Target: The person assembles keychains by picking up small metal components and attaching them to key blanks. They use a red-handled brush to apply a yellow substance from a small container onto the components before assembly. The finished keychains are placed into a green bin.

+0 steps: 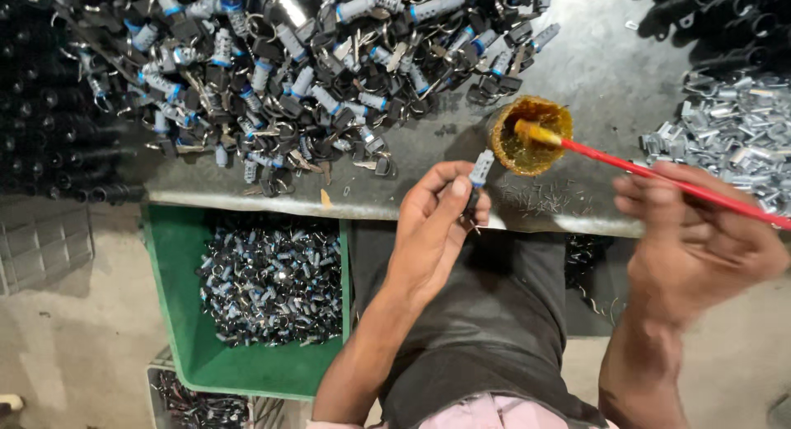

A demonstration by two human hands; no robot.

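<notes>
Head view. Left hand (435,223) raised just above near edge of counter (610,75), grip pinching small lock cylinder (479,172) between thumb and fingertips. Cylinder's long axis near upright, tilted slightly right; pale grey-blue end up, dark end and key down, hidden partly by fingers. Right hand (700,248) blurred, grip closed around red-handled brush (659,175); exact finger placement not discernible. Brush handle slanting up-left from right hand, yellowed bristle tip resting in small round pot of amber grease (527,136) on counter.

Key relation: cylinder's upper end lying just left of and slightly below pot, near brush tip but not touching. Brush axis pointing toward cylinder's top from right; left hand nearer to cylinder, right hand well apart, linked only through brush length.

Surroundings: heap of similar cylinders with keys (280,75) across far left of counter; pile of bright metal parts (733,140) at far right. Green bin (177,297) below counter edge, left of left forearm, holding more dark cylinders. Second crate partly visible beneath, contents unclear.
</notes>
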